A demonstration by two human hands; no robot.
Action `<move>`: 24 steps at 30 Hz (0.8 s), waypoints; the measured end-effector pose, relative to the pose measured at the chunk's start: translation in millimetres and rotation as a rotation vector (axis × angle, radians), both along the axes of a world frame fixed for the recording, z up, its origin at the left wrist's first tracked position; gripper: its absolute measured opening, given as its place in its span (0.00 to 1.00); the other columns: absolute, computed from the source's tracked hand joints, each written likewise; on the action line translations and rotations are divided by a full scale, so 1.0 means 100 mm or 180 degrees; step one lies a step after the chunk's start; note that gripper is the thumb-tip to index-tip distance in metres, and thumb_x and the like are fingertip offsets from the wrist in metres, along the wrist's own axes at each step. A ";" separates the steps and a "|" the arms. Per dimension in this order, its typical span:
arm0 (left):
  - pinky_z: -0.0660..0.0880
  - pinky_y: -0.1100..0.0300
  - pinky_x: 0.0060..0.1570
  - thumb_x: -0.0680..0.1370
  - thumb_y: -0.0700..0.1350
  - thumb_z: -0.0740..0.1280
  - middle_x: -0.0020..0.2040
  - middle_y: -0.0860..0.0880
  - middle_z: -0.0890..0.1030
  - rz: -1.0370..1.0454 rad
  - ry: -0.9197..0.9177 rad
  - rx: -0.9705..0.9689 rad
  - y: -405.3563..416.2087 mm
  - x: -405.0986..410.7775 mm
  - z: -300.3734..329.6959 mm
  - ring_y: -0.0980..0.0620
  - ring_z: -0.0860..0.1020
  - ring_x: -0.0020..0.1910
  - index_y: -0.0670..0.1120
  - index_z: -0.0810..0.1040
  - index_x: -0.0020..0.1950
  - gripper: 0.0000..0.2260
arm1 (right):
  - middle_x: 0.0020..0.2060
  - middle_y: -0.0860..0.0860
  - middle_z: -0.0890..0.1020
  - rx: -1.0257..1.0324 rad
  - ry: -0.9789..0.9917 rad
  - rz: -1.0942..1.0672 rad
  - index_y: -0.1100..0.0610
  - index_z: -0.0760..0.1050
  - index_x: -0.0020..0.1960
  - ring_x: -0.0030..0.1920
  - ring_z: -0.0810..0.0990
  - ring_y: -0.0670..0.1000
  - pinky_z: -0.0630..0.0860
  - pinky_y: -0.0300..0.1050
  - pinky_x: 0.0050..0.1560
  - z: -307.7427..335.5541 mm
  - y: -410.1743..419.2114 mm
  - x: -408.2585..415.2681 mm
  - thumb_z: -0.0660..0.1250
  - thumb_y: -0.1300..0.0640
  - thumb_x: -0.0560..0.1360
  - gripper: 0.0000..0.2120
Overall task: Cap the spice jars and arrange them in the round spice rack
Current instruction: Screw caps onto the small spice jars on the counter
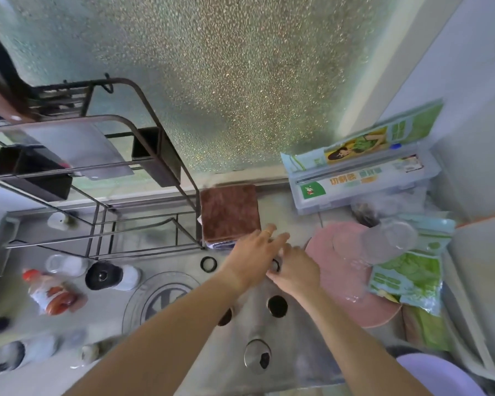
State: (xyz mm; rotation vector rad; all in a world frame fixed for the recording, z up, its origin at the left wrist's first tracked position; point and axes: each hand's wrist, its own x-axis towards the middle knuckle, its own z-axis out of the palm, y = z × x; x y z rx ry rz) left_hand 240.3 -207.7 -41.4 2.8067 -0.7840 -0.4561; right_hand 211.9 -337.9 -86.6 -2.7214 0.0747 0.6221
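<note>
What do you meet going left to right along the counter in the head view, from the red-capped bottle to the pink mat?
Red-capped bottle → black-lidded jar → loose black ring → left hand → right hand → pink mat.

A brown cloth (230,212), a pink mat (337,270), a black ring (208,264) and a green-printed bag (409,278) are seen.

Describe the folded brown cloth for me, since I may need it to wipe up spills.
The brown cloth looks like plush microfibre, folded into a neat square and lying flat on the steel counter. It sits against the black wire rack's right side, seemingly atop another folded cloth whose pale edge shows beneath. The left hand reaches just past its near corner.
</note>
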 end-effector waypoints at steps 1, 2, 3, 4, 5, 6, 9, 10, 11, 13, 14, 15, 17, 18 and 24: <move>0.77 0.48 0.49 0.77 0.39 0.67 0.67 0.44 0.72 -0.0116 0.0022 0.0152 -0.02 0.04 -0.02 0.42 0.79 0.57 0.50 0.67 0.72 0.25 | 0.51 0.52 0.81 -0.0028 0.0090 0.0064 0.50 0.72 0.61 0.52 0.81 0.55 0.78 0.48 0.47 -0.08 0.05 0.05 0.62 0.36 0.72 0.24; 0.77 0.48 0.48 0.77 0.40 0.67 0.65 0.44 0.72 -0.0199 0.0029 0.0290 -0.04 0.06 -0.04 0.42 0.79 0.56 0.48 0.69 0.70 0.22 | 0.53 0.53 0.80 -0.0058 0.0147 0.0098 0.50 0.72 0.63 0.54 0.80 0.56 0.77 0.49 0.48 -0.16 0.09 0.08 0.60 0.37 0.72 0.25; 0.76 0.48 0.47 0.78 0.39 0.66 0.64 0.44 0.73 -0.0234 0.0039 0.0386 -0.06 0.08 -0.07 0.42 0.79 0.55 0.46 0.70 0.68 0.19 | 0.55 0.53 0.80 -0.0115 0.0200 0.0109 0.51 0.71 0.65 0.56 0.79 0.56 0.76 0.50 0.50 -0.24 0.12 0.10 0.59 0.37 0.73 0.26; 0.77 0.48 0.46 0.77 0.38 0.66 0.63 0.43 0.73 -0.0226 0.0054 0.0444 -0.08 0.09 -0.09 0.41 0.80 0.55 0.45 0.71 0.66 0.17 | 0.55 0.54 0.79 -0.0159 0.0185 0.0109 0.51 0.70 0.66 0.56 0.79 0.56 0.76 0.50 0.50 -0.31 0.15 0.11 0.59 0.38 0.74 0.26; 0.77 0.47 0.46 0.77 0.37 0.66 0.62 0.43 0.73 -0.0192 0.0062 0.0470 -0.09 0.09 -0.13 0.41 0.81 0.54 0.45 0.72 0.65 0.17 | 0.55 0.54 0.79 -0.0183 0.0150 0.0102 0.52 0.70 0.66 0.56 0.79 0.56 0.75 0.49 0.49 -0.36 0.17 0.12 0.59 0.39 0.75 0.24; 0.78 0.47 0.46 0.77 0.36 0.66 0.61 0.43 0.73 -0.0148 0.0074 0.0474 -0.09 0.10 -0.15 0.41 0.81 0.52 0.44 0.72 0.65 0.17 | 0.54 0.54 0.79 -0.0167 0.0101 0.0081 0.52 0.70 0.65 0.54 0.79 0.56 0.75 0.49 0.47 -0.42 0.19 0.12 0.60 0.41 0.76 0.23; 0.76 0.48 0.42 0.77 0.35 0.65 0.58 0.42 0.73 -0.0014 0.0116 0.0399 -0.07 0.10 -0.15 0.39 0.81 0.46 0.42 0.73 0.61 0.13 | 0.51 0.53 0.78 -0.0031 0.0228 -0.0116 0.54 0.72 0.61 0.51 0.80 0.55 0.74 0.47 0.44 -0.48 0.18 0.13 0.68 0.47 0.74 0.19; 0.75 0.48 0.39 0.76 0.36 0.65 0.56 0.42 0.73 0.0056 0.0100 0.0327 -0.06 0.09 -0.13 0.38 0.81 0.44 0.42 0.74 0.59 0.12 | 0.51 0.53 0.78 0.0010 0.0285 -0.0175 0.54 0.72 0.59 0.50 0.80 0.56 0.74 0.48 0.44 -0.46 0.17 0.12 0.69 0.50 0.73 0.18; 0.74 0.50 0.37 0.76 0.37 0.65 0.55 0.42 0.74 0.0153 0.0045 0.0248 -0.04 0.07 -0.09 0.39 0.81 0.41 0.43 0.75 0.57 0.10 | 0.52 0.54 0.78 0.0039 0.0310 -0.0233 0.55 0.72 0.58 0.50 0.80 0.57 0.74 0.48 0.45 -0.41 0.16 0.12 0.69 0.52 0.72 0.17; 0.74 0.53 0.34 0.75 0.40 0.66 0.51 0.45 0.76 0.0343 -0.0166 0.0091 0.02 0.00 0.02 0.41 0.81 0.40 0.46 0.77 0.53 0.08 | 0.52 0.55 0.77 0.0154 0.0183 -0.0300 0.56 0.72 0.57 0.50 0.80 0.58 0.74 0.47 0.43 -0.24 0.09 0.09 0.68 0.52 0.72 0.16; 0.75 0.54 0.34 0.75 0.41 0.66 0.51 0.46 0.77 0.0399 -0.0283 -0.0005 0.06 -0.05 0.08 0.44 0.81 0.42 0.47 0.78 0.52 0.07 | 0.51 0.55 0.77 0.0243 0.0079 -0.0329 0.55 0.73 0.58 0.49 0.80 0.58 0.73 0.46 0.42 -0.12 0.04 0.05 0.68 0.50 0.72 0.16; 0.76 0.55 0.36 0.74 0.43 0.67 0.51 0.48 0.78 0.0452 -0.0382 -0.0128 0.10 -0.10 0.16 0.46 0.80 0.44 0.49 0.78 0.52 0.08 | 0.51 0.54 0.77 0.0350 -0.0019 -0.0363 0.53 0.73 0.59 0.49 0.80 0.57 0.73 0.45 0.42 0.02 -0.02 0.02 0.68 0.49 0.72 0.17; 0.74 0.59 0.38 0.73 0.46 0.68 0.53 0.50 0.77 0.0601 -0.0430 -0.0431 0.21 -0.22 0.35 0.51 0.79 0.47 0.52 0.78 0.54 0.10 | 0.49 0.51 0.78 0.0614 -0.0256 -0.0432 0.48 0.75 0.56 0.48 0.79 0.54 0.72 0.44 0.43 0.33 -0.14 -0.08 0.69 0.47 0.71 0.15; 0.74 0.60 0.38 0.72 0.47 0.69 0.53 0.52 0.75 0.0687 -0.0375 -0.0589 0.27 -0.28 0.46 0.52 0.78 0.46 0.52 0.77 0.55 0.11 | 0.46 0.49 0.80 0.0785 -0.0399 -0.0508 0.46 0.76 0.53 0.47 0.80 0.52 0.72 0.42 0.43 0.50 -0.19 -0.13 0.69 0.47 0.70 0.12; 0.75 0.61 0.45 0.70 0.48 0.71 0.55 0.55 0.72 0.0903 -0.0429 -0.1384 0.62 -0.72 1.16 0.54 0.77 0.45 0.54 0.75 0.58 0.17 | 0.40 0.45 0.86 0.2358 -0.0832 -0.1247 0.48 0.79 0.46 0.41 0.84 0.43 0.76 0.38 0.44 1.78 -0.07 -0.50 0.79 0.52 0.66 0.12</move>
